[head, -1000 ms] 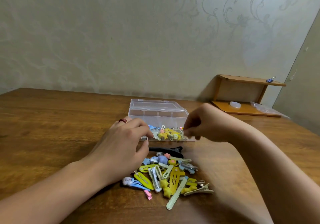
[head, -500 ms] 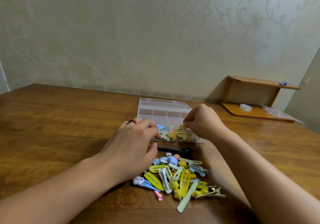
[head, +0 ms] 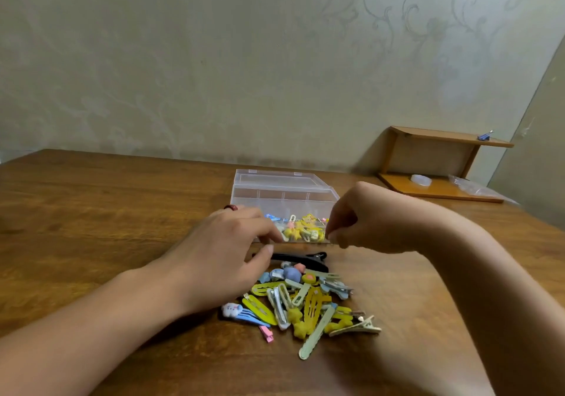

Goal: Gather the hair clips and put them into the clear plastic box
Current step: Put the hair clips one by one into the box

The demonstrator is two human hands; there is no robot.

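We braced the clear plastic box (head: 284, 195) with our left hand (head: 226, 255), fingers spread; right hand (head: 363, 221) pinched over its front compartment, contents unclear. Hair clips (head: 305, 300) lay heaped just before the box.

Surface: brown wooden table (head: 91, 227) | Backdrop: pale wall (head: 214, 59), scroll pattern upper right | Far right corner: small wooden shelf (head: 440, 163); blue clip (head: 485, 135) on top; white round item (head: 421, 180) and clear bag (head: 470, 185) on base
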